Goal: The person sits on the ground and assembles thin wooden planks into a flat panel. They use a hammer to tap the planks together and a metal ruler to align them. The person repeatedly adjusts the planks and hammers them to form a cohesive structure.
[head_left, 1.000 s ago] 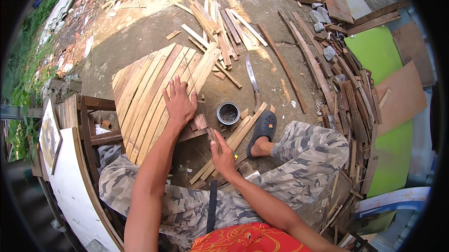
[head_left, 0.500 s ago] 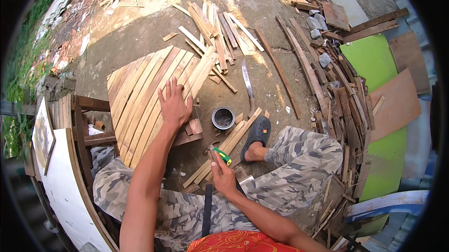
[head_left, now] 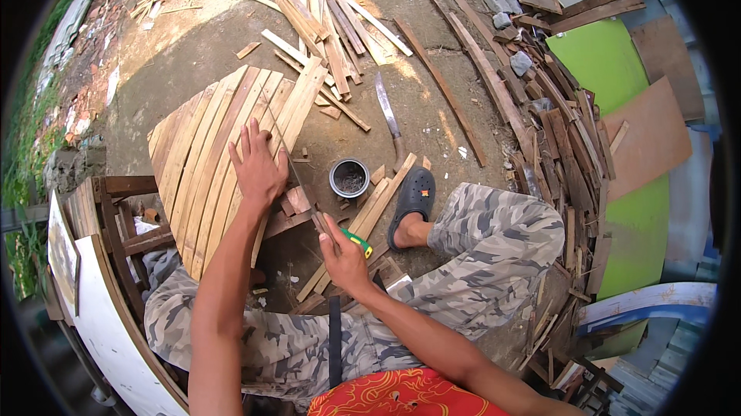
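My left hand (head_left: 259, 165) lies spread on a panel of pale wooden slats (head_left: 202, 157), its fingers resting near the right-hand slats. Closed around the near end of a thin-bladed handsaw (head_left: 289, 150) is my right hand (head_left: 344, 263). The narrow blade runs away from it along the panel's right side, past my left fingers. A green and yellow grip-like piece (head_left: 357, 244) shows beside my right hand; whether it belongs to the saw I cannot tell. Reddish wood blocks (head_left: 296, 201) sit under the panel's near right edge.
A dark round pot (head_left: 349, 177) and a large knife (head_left: 387, 119) lie on the ground ahead. Loose strips (head_left: 320, 38) are heaped farther off. Scrap wood (head_left: 570, 146) lines the right side. My shod foot (head_left: 413, 204) is near the pot; a white board (head_left: 116, 323) stands left.
The whole view has shifted, so the scene sits farther left and higher. My right hand has moved slightly forward and left with the saw. My left hand stays on the panel.
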### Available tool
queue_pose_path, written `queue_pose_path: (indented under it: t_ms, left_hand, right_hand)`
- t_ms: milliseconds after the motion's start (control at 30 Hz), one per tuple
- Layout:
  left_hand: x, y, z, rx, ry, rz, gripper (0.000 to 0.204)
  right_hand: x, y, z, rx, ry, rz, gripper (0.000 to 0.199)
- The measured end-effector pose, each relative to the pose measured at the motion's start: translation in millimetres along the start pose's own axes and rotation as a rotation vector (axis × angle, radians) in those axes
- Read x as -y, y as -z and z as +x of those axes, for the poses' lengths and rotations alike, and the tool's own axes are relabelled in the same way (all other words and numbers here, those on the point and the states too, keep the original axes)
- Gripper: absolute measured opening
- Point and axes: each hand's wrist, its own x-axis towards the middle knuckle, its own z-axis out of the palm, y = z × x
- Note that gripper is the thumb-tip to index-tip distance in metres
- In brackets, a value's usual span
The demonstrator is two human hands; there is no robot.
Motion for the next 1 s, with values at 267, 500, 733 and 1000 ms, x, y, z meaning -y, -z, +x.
queue_pose_path:
  t_ms: [267, 500, 733, 1000]
  left_hand:
    - [-1, 2, 0, -0.006, 0.002, -0.026, 0.05]
    - [-1, 4, -4, 0.019, 0.013, -0.031, 0.047]
    - [-3, 5, 2, -0.002, 0.015, -0.04, 0.05]
    - [0, 1, -1, 0.001, -0.003, -0.014, 0.051]
  right_hand:
    - [-1, 6, -12, -0.062, 0.151, 0.074, 0.046]
    - [-4, -9, 10, 0.115, -0.195, -0.015, 0.046]
    - [21, 11, -6, -0.008, 0.031, -0.002, 0.047]
    - [13, 4, -3, -0.006, -0.045, -0.03, 0.045]
